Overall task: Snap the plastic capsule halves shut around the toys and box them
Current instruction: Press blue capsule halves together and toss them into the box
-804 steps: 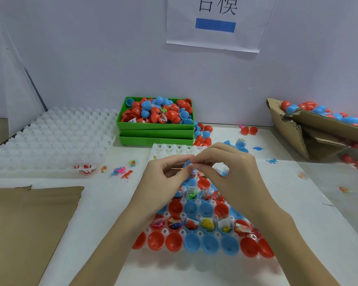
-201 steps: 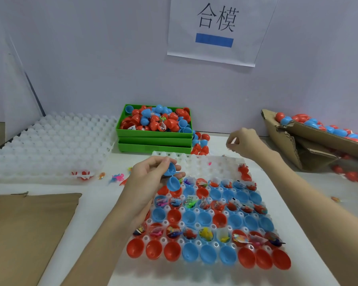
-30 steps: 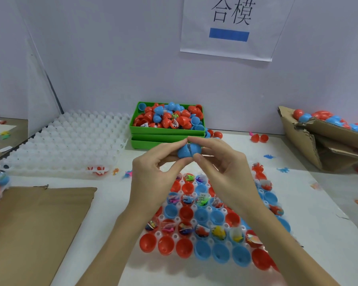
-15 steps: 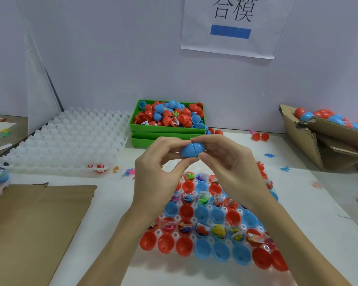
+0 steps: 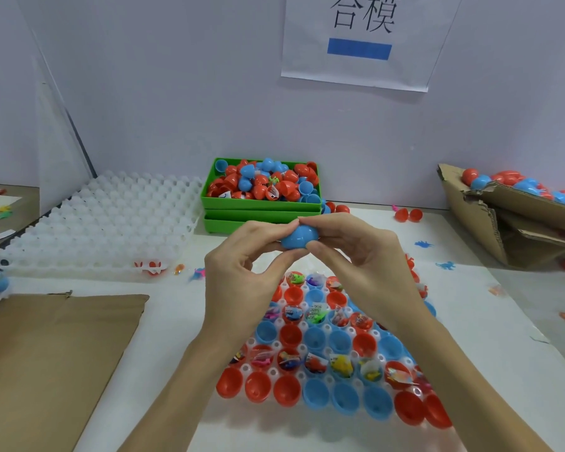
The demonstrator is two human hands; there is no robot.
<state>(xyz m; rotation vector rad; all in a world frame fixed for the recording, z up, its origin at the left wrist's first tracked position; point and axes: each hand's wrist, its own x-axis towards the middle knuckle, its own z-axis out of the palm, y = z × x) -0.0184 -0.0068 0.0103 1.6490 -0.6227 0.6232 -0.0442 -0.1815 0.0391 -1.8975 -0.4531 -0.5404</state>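
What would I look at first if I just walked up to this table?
Probably the blue capsule, held up in the middle by both hands, the left hand and the right hand pinching it. Below them sits a white tray full of red and blue halves with little toys, and behind is a green box heaped with more.

Both forearms are being raised inward toward the middle. The left hand (image 5: 242,272) and right hand (image 5: 362,265) are being held fingertip to fingertip, fingers and thumbs curled in a pinching pose.
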